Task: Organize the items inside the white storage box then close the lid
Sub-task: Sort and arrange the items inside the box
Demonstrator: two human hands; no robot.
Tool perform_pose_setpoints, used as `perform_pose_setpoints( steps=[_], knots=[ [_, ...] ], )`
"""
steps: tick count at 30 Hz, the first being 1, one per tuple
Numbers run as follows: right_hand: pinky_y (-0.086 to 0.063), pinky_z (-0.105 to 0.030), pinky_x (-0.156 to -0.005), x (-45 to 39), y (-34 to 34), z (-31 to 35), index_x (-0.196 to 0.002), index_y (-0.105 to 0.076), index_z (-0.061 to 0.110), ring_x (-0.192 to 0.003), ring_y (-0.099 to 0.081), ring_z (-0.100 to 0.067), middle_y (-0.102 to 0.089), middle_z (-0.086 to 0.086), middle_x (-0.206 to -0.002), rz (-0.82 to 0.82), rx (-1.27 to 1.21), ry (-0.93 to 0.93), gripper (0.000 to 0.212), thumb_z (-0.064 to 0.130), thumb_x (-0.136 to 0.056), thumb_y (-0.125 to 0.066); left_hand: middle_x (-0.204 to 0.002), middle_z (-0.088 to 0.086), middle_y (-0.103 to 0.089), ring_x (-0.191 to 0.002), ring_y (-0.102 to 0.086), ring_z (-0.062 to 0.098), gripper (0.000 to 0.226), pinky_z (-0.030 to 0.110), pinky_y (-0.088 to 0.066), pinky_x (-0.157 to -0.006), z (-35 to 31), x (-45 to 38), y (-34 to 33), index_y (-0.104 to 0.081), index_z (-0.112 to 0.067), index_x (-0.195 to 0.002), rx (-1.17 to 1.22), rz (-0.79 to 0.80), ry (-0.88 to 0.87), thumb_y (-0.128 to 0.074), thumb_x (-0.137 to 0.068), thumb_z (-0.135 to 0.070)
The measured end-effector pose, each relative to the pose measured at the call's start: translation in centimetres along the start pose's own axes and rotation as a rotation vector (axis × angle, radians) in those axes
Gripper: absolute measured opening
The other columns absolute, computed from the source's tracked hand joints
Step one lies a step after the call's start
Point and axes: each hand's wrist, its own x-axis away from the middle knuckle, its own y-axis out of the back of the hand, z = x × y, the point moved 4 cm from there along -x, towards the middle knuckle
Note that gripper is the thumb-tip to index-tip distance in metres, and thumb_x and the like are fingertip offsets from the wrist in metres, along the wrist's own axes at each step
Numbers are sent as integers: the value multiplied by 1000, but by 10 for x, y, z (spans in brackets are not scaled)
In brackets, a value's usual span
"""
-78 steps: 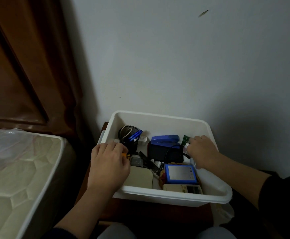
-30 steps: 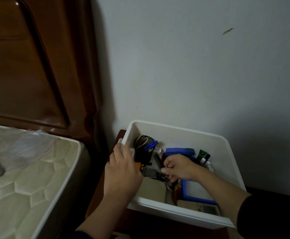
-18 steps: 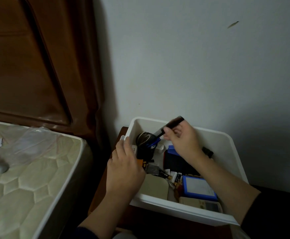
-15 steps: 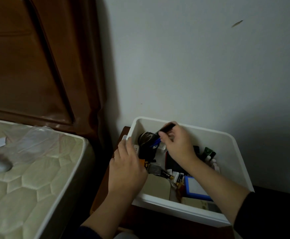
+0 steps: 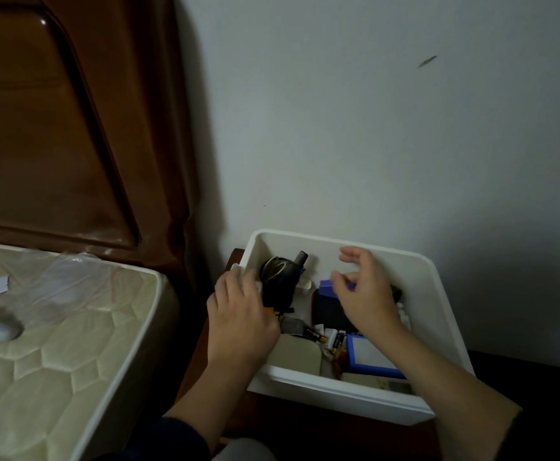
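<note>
White storage box (image 5: 435, 294): open-topped, on a dark wooden surface (image 5: 305, 424) against the wall, beside a mattress (image 5: 55, 344); no lid in view. Contents, left to right: a black cup-like holder (image 5: 277, 287) at the far left with a coiled cable and a dark stick-like item (image 5: 300, 259) standing tilted in it; a beige flat piece (image 5: 295, 356) at the near left; loose batteries (image 5: 328, 337) mid-box; a dark blue block (image 5: 326, 304) in the middle; a blue-framed pad (image 5: 368, 356) near front right. Left hand (image 5: 238, 324): rests on the box's left rim, fingers fairly straight, gripping nothing visible. Right hand (image 5: 365, 294): above the blue block, fingers loosely spread, holding nothing. Risks, as judged: the stick leans above rim height and could foul the lid or tip out; the crowded holder may topple if nudged; loose batteries could roll under other items, leaving the box cluttered.
</note>
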Motion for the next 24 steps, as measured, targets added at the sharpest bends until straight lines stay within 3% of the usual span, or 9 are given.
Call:
perform_pose_setpoints(
  steps=[3,6,8,11,17,19,24],
  knots=[
    [-55,-21,-80,35,47,-9,-126,-55,38,-94,-66,1,-61,20,-123,51,156,10,38,18,-98,-70,-137,-4,-56,-134,-49,21,47,46,-43,-114,-3,3,5,-59,-28,-133,54,-36,-147,-61,-87,-37],
    [-47,-36,-94,63,88,-19,-115,-63,35,-104,-61,-16,-67,11,-110,-37,646,67,35,22,-87,-79,-112,-18,-65,-104,-60,6,22,35,-46,-106,-7,7,9,-64,-40,-113,169,67,-237,-52,-95,-40],
    [-41,-43,-102,76,105,-30,-122,-61,36,-116,-53,-23,-63,8,-120,-50,877,-30,40,34,-86,-77,-99,-17,-68,-90,-61,5,16,33,-49,-97,-10,10,12,-68,-38,-102,197,95,-272,-53,-96,-39],
    [-46,-40,-100,92,109,-51,-131,-56,32,-125,-46,-25,-52,7,-140,42,714,-199,38,36,-96,-68,-95,-17,-68,-89,-63,6,12,29,-51,-84,-12,13,13,-68,-38,-98,192,160,-233,-56,-97,-39],
    [-48,-36,-79,93,110,-56,-126,-58,31,-117,-53,-22,-53,10,-138,10,577,-214,34,22,-95,-70,-89,-18,-64,-86,-60,6,14,31,-44,-72,-13,10,5,-65,-42,-95,78,343,-215,-51,-95,-45],
    [-47,-35,-78,92,111,-57,-124,-59,30,-114,-55,-25,-54,8,-137,21,575,-220,35,20,-93,-72,-87,-15,-66,-83,-62,7,26,32,-48,-72,-12,10,3,-65,-38,-93,85,403,-266,-45,-95,-55],
    [-55,-43,-87,91,111,-55,-127,-58,29,-116,-57,-28,-53,6,-139,43,576,-242,39,21,-92,-73,-64,-3,-63,-60,-60,11,90,40,-56,-67,-14,29,0,-69,-21,-75,47,496,-414,-17,-87,-94]
  ],
)
